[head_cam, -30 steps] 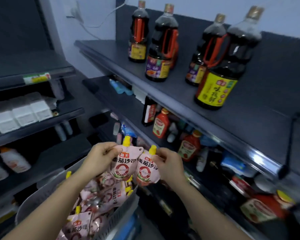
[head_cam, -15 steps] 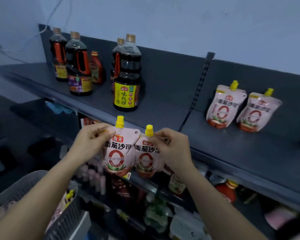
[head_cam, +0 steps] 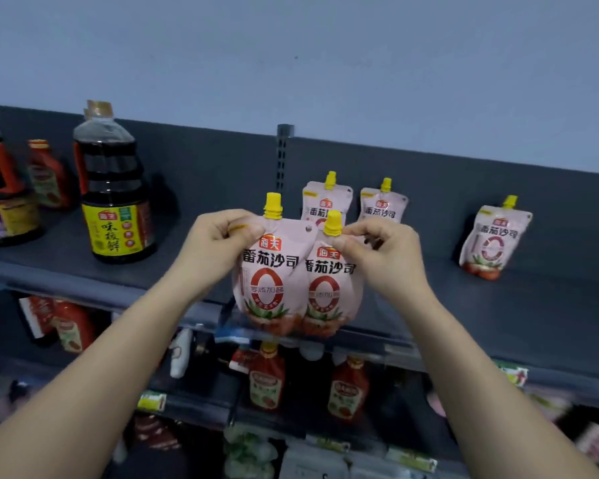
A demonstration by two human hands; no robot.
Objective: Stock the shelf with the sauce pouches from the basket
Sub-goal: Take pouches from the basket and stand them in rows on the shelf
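Two in hand, side by side over shelf [head_cam: 519,305] front edge | left hand [head_cam: 218,243] pinches left pouch [head_cam: 267,281] top corner | right hand [head_cam: 381,257] pinches right pouch [head_cam: 329,295] at spout | behind: three shelved pouches [head_cam: 495,240] upright against back panel | soy bottle [head_cam: 113,202], dark liquid, far left

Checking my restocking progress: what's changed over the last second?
Both held pouches rose from above the basket up to the top shelf, in front of the standing pouches. The left grip still pinches its sauce pouch, the right grip the other pouch; nothing let go.
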